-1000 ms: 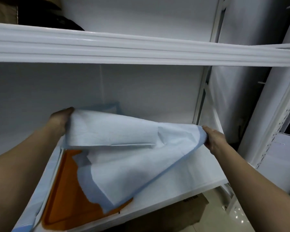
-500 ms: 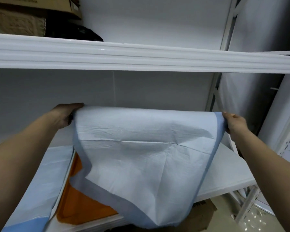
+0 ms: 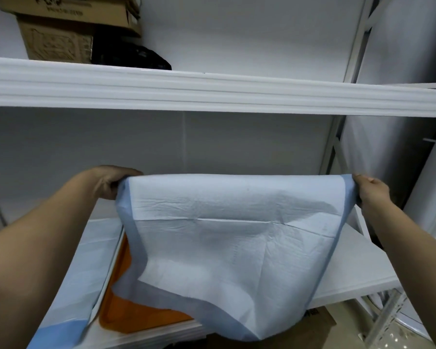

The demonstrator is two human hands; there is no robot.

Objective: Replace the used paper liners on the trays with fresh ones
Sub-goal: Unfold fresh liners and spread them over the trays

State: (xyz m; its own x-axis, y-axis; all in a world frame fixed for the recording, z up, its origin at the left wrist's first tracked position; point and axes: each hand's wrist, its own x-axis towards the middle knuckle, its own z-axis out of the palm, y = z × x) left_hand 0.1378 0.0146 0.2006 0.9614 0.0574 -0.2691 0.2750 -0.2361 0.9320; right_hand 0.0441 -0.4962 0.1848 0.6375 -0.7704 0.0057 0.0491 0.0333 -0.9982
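Both grips, left hand [image 3: 111,183] and right hand [image 3: 370,190], are pinching the liner's [image 3: 232,235] top corners; keeping it taut helps while lowering squarely over the orange tray [image 3: 126,313].

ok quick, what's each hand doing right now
Left hand: closed, gripping the left top corner of the paper liner.
Right hand: closed, gripping the liner's right top corner.
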